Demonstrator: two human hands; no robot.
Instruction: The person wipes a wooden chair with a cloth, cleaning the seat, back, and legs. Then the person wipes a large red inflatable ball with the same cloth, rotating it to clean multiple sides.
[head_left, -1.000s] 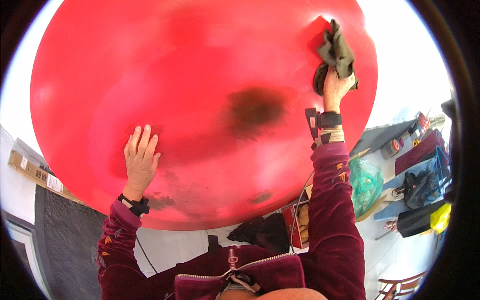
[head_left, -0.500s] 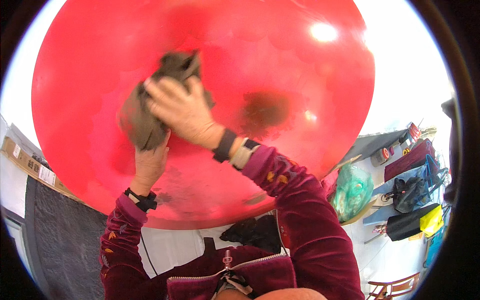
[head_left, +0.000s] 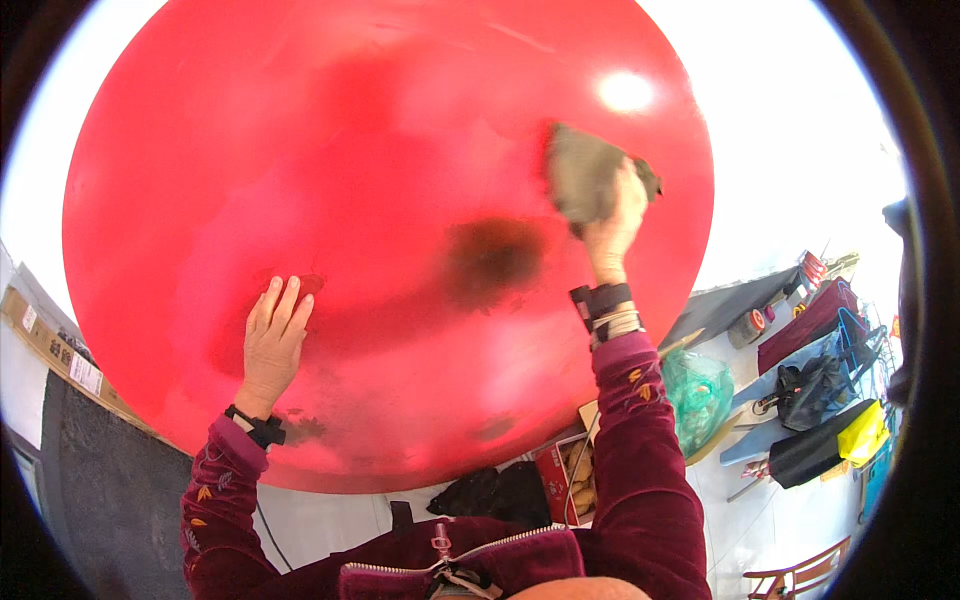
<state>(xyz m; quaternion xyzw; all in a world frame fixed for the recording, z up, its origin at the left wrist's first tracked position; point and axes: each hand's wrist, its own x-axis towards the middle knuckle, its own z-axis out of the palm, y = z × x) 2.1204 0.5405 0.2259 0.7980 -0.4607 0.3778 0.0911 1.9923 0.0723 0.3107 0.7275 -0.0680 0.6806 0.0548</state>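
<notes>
While the left hand (head_left: 272,335) lay flat at eight o'clock, apparently steadying the big red ball (head_left: 330,180) overhead, the right hand (head_left: 612,222) gripped a grey cloth (head_left: 580,175) against it at two o'clock.

both hands raised: left hand (head_left: 272,335) flat, fingers together; right hand (head_left: 612,222) higher, fingers curled closed

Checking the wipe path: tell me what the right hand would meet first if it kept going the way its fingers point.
The right hand presses a grey cloth to the big red ball, fingers pointing up the picture. Going on, it would probably meet only more red surface, up to the bright glare spot; depth is unclear.
</notes>
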